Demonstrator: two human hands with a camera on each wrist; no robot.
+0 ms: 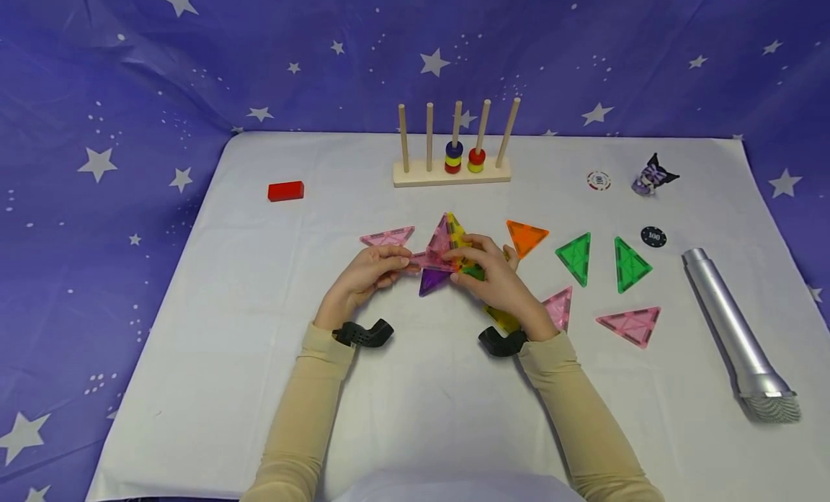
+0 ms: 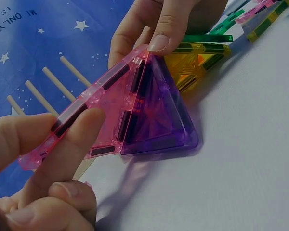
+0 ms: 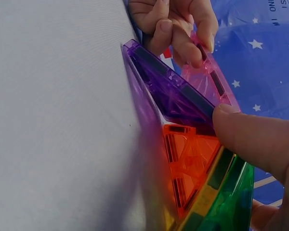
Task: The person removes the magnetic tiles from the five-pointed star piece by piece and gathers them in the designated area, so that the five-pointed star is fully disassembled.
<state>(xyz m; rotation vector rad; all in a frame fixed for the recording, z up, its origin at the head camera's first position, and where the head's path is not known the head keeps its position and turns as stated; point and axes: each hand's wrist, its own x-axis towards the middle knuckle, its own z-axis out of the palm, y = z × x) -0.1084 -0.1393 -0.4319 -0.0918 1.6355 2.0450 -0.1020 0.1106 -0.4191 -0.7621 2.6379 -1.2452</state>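
Pink translucent triangular tile [image 2: 113, 124]: located over the middle of the counter [image 1: 214, 343], joined along one edge to a purple triangular tile [image 2: 154, 125]; whether the assembly touches the counter cannot be told.

Left hand [image 1: 366, 275]: thumb and index fingers clamped on the pink tile's outer end. Right hand [image 1: 491, 268]: fingers clamped around the joined cluster, thumb pressed on the purple tile's corner, above an orange triangular tile [image 3: 188, 161].

Possible faults, as judged:

1. Separation. Uneven pull or twist by the left fingers could open the pink-purple seam, which probably relies on magnets in the dark edge strips.
2. Collapse. A slipping right thumb, or excess squeeze, could fold the cluster inward.
3. Stray attraction. A loose pink tile [image 1: 387, 237] lies just beyond the left hand and could snap on if approached.
4. Sweep. Lowering the right forearm could push the black wrist mount [image 1: 501, 342] into the adjacent yellow tile [image 1: 501, 318].
5. Overreach. The wooden peg rack [image 1: 418, 178] stands well apart; contact is unlikely
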